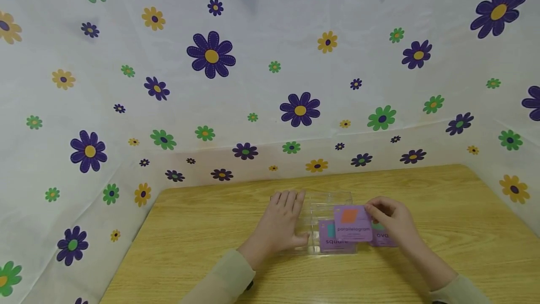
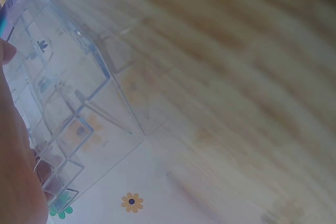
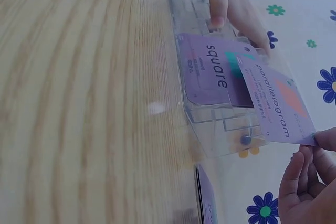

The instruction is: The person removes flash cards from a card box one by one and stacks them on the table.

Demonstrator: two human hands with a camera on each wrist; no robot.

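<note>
Lower centre of head view: left hand [image 1: 280,222] lies flat w/ straight fingers [image 1: 288,199] on the clear plastic compartment box [image 1: 329,201], holding nothing. Right hand [image 1: 390,222] pinches the purple "parallelogram" card w/ orange shape [image 1: 352,223] by its edge over the box. Purple "square" card [image 1: 335,238] lies in the box; purple "oval" card [image 1: 381,237] on the wooden tabletop [image 1: 464,229] just right of it.

Purple "parallelogram" card [image 1: 352,223] — tilted, over clear box [image 1: 326,201]

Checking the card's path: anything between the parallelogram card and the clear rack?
Nothing visible blocks it. The right hand pinches the parallelogram card just over the clear rack; the square card already sits in the front slot, beside its path.
</note>
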